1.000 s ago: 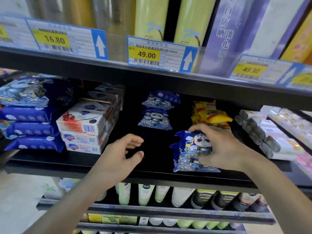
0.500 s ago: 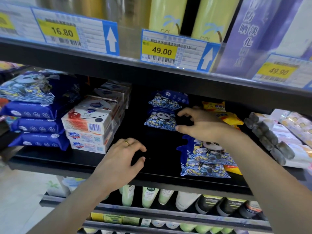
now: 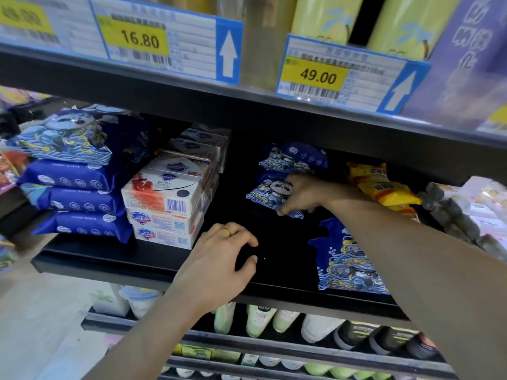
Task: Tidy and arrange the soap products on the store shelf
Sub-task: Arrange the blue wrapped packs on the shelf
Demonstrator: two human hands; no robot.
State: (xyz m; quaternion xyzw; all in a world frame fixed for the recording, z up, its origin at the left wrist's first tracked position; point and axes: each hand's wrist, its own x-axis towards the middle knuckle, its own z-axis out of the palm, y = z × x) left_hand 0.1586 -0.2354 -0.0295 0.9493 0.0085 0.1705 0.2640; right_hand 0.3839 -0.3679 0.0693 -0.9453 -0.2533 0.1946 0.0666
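My right hand point(image 3: 301, 194) reaches deep into the black shelf point(image 3: 153, 266) and grips a blue panda soap pack point(image 3: 270, 194), the lower of two at the back; another such pack point(image 3: 293, 159) lies above it. A larger blue panda pack point(image 3: 345, 261) lies near the front edge, partly hidden under my right forearm. My left hand point(image 3: 222, 261), wearing a ring, rests on the shelf's front with fingers loosely curled and holds nothing.
White soap boxes point(image 3: 164, 204) are stacked at the left middle, with blue packs point(image 3: 79, 182) piled further left. Yellow packs point(image 3: 384, 187) and grey-ended wrapped bars point(image 3: 452, 215) lie at the right. Price tags point(image 3: 323, 75) line the shelf above; bottles point(image 3: 258, 319) stand on the shelf below.
My right hand left the front panda pack, reached to the back and now grips the lower rear pack. The left hand stayed at the shelf edge. The view moved closer.
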